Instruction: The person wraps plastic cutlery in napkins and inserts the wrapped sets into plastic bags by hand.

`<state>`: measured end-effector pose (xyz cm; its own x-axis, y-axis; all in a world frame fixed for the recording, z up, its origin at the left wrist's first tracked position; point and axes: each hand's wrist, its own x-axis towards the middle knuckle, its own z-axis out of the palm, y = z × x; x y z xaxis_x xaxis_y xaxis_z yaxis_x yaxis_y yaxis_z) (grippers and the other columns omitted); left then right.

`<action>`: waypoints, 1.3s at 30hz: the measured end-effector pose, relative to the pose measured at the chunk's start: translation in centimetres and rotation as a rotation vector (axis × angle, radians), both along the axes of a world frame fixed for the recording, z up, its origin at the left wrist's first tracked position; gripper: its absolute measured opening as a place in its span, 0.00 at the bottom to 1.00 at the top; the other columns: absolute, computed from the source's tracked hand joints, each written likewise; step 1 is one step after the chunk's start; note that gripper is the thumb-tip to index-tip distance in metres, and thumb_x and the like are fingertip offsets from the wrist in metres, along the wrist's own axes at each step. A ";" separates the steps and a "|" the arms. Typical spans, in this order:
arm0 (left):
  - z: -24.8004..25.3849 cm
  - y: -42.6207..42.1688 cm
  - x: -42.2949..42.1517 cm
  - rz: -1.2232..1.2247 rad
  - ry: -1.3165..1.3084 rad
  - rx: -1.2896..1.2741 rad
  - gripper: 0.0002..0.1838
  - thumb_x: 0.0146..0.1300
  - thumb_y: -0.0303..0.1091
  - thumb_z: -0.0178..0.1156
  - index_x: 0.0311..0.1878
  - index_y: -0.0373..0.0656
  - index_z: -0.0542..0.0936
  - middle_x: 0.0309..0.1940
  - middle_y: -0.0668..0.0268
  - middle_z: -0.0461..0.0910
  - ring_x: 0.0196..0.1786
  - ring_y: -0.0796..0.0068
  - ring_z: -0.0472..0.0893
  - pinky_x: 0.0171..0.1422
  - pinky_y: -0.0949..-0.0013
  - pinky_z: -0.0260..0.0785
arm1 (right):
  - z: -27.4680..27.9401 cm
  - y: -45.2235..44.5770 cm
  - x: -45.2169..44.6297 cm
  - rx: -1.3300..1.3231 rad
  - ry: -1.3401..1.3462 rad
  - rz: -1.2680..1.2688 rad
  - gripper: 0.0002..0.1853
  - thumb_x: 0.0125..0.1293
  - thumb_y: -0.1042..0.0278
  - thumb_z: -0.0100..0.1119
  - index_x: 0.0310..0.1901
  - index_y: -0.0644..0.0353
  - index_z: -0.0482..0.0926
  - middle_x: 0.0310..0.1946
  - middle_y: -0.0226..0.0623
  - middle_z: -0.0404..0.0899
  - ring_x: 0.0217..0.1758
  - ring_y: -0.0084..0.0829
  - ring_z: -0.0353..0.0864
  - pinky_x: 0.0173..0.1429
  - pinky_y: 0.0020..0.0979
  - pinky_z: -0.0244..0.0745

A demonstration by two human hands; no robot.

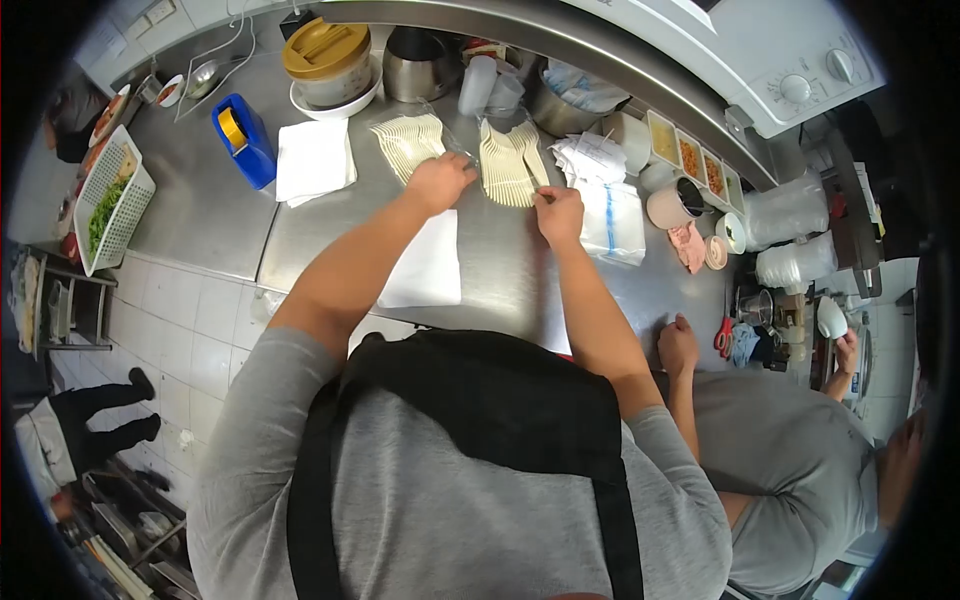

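Observation:
Two bundles of cream disposable cutlery lie in clear plastic on the steel counter: a left bundle [408, 143] and a right bundle [508, 165]. My left hand [441, 184] rests at the lower right edge of the left bundle, fingers bent and slightly apart; its palm side is hidden. At the lower right corner of the right bundle, my right hand [560, 213] has thumb and fingers pinched on the end of a cutlery piece. White paper sheets [425, 265] lie below my left forearm. Beside my right hand is a stack of white packets [612, 222].
A blue tape dispenser [243, 140] and white napkins [316, 160] sit to the left. Behind stand a gold-lidded tub [327, 60] and a steel jug [414, 65]. Food containers [690, 158] line the right. A co-worker [790, 460] stands close on my right.

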<state>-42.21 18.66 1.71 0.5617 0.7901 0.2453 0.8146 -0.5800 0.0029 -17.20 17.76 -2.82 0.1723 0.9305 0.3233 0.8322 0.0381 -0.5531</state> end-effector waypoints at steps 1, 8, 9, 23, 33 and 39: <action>0.2 0.5 0.3 -0.022 0.060 0.007 0.11 0.56 0.29 0.53 0.41 0.48 0.81 0.41 0.65 0.76 0.51 0.67 0.77 0.45 0.65 0.77 | 1.1 -0.3 -0.9 -0.045 -0.019 -0.075 0.11 0.53 0.56 0.69 0.33 0.51 0.87 0.37 0.44 0.80 0.41 0.43 0.81 0.49 0.39 0.75; 1.3 1.7 -1.5 -0.252 0.092 0.058 0.08 0.56 0.29 0.54 0.39 0.47 0.79 0.41 0.66 0.75 0.49 0.65 0.77 0.47 0.64 0.76 | 3.8 0.1 -1.9 -0.418 0.165 -0.147 0.10 0.51 0.53 0.70 0.30 0.48 0.86 0.36 0.36 0.82 0.45 0.38 0.80 0.50 0.44 0.73; 1.5 1.7 -1.9 -0.270 0.074 0.056 0.08 0.56 0.29 0.54 0.39 0.48 0.79 0.41 0.67 0.75 0.49 0.65 0.77 0.49 0.64 0.76 | 2.9 0.8 -1.5 -0.401 0.222 -0.121 0.10 0.50 0.54 0.70 0.29 0.49 0.85 0.32 0.36 0.82 0.41 0.38 0.81 0.48 0.43 0.73; 0.1 2.9 -3.4 -0.265 -0.128 -0.040 0.07 0.54 0.33 0.63 0.37 0.50 0.80 0.38 0.67 0.76 0.46 0.66 0.77 0.47 0.63 0.73 | 6.1 -7.1 3.3 -0.522 0.099 0.152 0.14 0.49 0.58 0.64 0.25 0.62 0.83 0.23 0.43 0.82 0.28 0.40 0.82 0.37 0.36 0.75; 0.9 2.6 0.0 -0.168 0.073 -0.040 0.05 0.55 0.33 0.57 0.34 0.53 0.80 0.33 0.69 0.74 0.48 0.67 0.75 0.48 0.61 0.70 | 3.0 -10.3 1.3 -0.273 0.000 0.054 0.15 0.52 0.58 0.69 0.31 0.61 0.78 0.26 0.42 0.80 0.30 0.44 0.79 0.37 0.42 0.73; 1.7 1.3 0.3 -0.415 0.018 0.058 0.06 0.56 0.32 0.54 0.36 0.52 0.78 0.41 0.68 0.73 0.52 0.68 0.73 0.54 0.62 0.66 | 3.3 -13.6 3.7 -0.361 0.123 0.021 0.14 0.52 0.60 0.69 0.30 0.62 0.79 0.24 0.42 0.81 0.28 0.42 0.81 0.36 0.40 0.74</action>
